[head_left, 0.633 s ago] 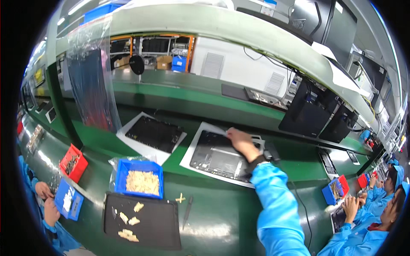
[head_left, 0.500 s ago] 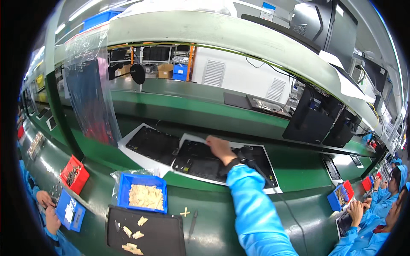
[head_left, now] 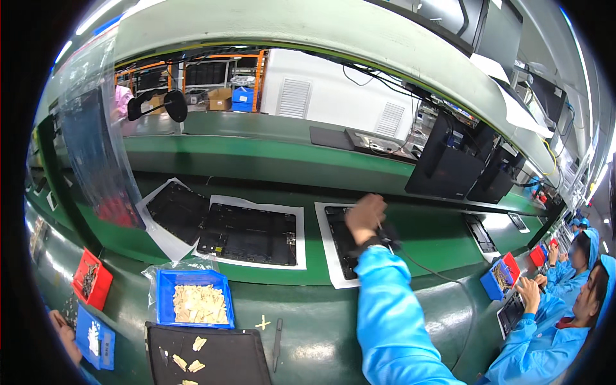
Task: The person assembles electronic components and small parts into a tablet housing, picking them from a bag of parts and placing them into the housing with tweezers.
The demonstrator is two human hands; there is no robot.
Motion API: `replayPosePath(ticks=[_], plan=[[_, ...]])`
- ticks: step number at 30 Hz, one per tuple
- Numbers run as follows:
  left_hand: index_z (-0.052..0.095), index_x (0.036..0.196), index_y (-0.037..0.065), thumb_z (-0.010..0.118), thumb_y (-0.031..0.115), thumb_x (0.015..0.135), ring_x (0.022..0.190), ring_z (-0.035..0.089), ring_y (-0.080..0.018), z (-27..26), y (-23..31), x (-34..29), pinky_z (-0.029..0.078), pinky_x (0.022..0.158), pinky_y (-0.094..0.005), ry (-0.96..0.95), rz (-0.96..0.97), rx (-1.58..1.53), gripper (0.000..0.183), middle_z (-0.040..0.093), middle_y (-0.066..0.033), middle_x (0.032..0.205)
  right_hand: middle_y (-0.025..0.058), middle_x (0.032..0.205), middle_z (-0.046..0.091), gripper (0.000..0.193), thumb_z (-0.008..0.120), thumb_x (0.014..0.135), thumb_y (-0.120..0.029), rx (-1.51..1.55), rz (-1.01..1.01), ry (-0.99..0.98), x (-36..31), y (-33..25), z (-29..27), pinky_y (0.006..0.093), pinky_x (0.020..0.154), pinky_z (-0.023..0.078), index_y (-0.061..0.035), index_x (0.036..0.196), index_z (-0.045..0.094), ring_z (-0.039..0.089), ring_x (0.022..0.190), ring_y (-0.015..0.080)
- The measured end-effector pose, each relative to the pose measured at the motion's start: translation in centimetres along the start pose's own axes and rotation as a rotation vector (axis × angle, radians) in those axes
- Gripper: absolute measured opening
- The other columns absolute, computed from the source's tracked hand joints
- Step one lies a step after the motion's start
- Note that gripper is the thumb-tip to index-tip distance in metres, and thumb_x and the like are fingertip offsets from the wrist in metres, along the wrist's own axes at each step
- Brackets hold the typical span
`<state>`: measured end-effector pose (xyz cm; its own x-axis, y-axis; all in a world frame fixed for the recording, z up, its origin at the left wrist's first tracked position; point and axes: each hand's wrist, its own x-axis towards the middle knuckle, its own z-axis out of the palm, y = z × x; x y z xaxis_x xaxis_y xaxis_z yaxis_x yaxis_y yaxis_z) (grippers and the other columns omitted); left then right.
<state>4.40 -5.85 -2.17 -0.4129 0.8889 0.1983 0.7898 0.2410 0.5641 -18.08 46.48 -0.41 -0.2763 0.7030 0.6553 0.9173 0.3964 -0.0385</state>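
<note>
The view comes from the left of two wide fisheye cameras worn side by side on the person's head, facing forward and down across the green table. It sits above the table's near side, close enough that the blue sleeve looms from the lower edge toward the right hand, while a pale overhead beam bends across the top and a white wall stands well beyond.
</note>
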Motion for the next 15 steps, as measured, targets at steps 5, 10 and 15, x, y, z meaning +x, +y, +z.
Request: replayPosePath(ticks=[5, 10, 15], plan=[[0.058, 0.118, 0.014, 0.059, 0.032, 0.082, 0.112, 0.046, -0.03, 0.0, 0.1, 0.2, 0.037, 0.092, -0.0453, 0.008, 0.031, 0.071, 0.041, 0.052, -0.0076, 0.117, 0.0189, 0.115, 0.062, 0.047, 0.072, 0.077, -0.038, 0.133, -0.034, -0.664, -0.4, 8.1, -3.7, 0.043, 0.085, 0.052, -0.0037, 0.108, 0.063, 0.062, 0.105, 0.0336], [0.059, 0.113, 0.011, 0.068, 0.025, 0.078, 0.109, 0.047, -0.0308, -0.9, 1.2, 1.4, 0.039, 0.09, -0.0435, 0.084, 0.046, 0.05, 0.038, 0.053, -0.0089, 0.114, 0.02, 0.072, 0.065, 0.03, 0.073, 0.066, -0.018, 0.463, -0.057, -0.683, 1.6, 10.6, 1.7, 0.0393, 0.055, 0.05, 0.0059, 0.083, 0.065, 0.066, 0.064, 0.0302], [0.059, 0.109, 0.007, 0.068, 0.019, 0.079, 0.106, 0.05, -0.0315, -2.4, 2.1, 1.8, 0.04, 0.089, -0.043, 0.126, 0.002, -0.013, 0.033, 0.054, -0.0104, 0.11, 0.0191, 0.087, 0.069, 0.023, 0.063, 0.073, -0.011, 0.241, 0.058, -0.712, 0.2, 5.7, -2.9, 0.0395, 0.066, 0.054, 0.003, 0.09, 0.068, 0.069, 0.08, 0.0315]])
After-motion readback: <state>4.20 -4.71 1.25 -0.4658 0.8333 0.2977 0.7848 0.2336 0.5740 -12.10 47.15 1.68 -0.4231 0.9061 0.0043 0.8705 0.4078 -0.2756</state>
